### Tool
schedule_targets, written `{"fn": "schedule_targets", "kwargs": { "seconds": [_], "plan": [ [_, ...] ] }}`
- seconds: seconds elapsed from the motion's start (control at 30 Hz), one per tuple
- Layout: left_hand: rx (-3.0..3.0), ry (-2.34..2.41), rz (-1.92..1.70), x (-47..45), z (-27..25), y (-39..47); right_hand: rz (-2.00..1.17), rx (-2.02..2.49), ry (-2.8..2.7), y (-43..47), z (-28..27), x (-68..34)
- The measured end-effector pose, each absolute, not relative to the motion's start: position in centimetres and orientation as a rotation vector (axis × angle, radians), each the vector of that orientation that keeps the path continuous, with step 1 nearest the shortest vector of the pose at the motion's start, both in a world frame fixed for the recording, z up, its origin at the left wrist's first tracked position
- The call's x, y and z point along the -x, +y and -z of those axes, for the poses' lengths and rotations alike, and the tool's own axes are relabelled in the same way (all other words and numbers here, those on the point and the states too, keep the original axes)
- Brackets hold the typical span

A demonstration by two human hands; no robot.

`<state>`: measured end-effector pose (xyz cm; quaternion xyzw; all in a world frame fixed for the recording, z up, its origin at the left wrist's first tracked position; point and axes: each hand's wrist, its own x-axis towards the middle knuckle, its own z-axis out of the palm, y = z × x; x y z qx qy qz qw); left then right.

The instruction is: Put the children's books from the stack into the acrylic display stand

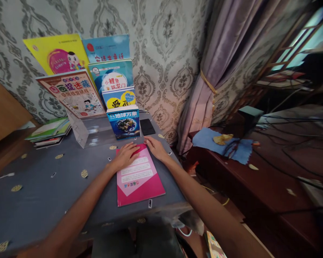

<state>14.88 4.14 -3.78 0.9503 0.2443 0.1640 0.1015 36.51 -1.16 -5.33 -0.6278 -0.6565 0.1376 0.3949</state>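
Observation:
A thin pink book lies flat on the table, its printed text upside down to me. My left hand rests on the upper left part of its cover with the fingers stretched out. By the book's far right corner is my right hand, its fingers extended and the fingertips near the edge. Just beyond them stands a blue book with an Earth picture, at the front of a clear tiered book stand. Neither hand grips anything.
The stand also bears a brown picture book and several others. A black phone lies right of it, and a stack of books left. A dark red bench with a blue cloth and cables stands to the right.

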Motion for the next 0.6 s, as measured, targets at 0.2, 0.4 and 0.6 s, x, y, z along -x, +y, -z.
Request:
{"fn": "schedule_targets", "kwargs": {
  "seconds": [0.2,0.4,0.6],
  "plan": [
    [-2.812,0.759,-0.481,-15.8,4.2,4.0,-0.294,1.599,-1.704,-1.4,5.1,-36.3],
    [-2.802,0.728,-0.440,-15.7,3.6,2.5,-0.277,1.618,-1.711,-1.5,4.8,-36.2],
    [-2.808,0.639,-0.402,-15.8,3.2,0.8,-0.275,1.637,-1.707,-1.5,4.8,-36.2]
  ]
}}
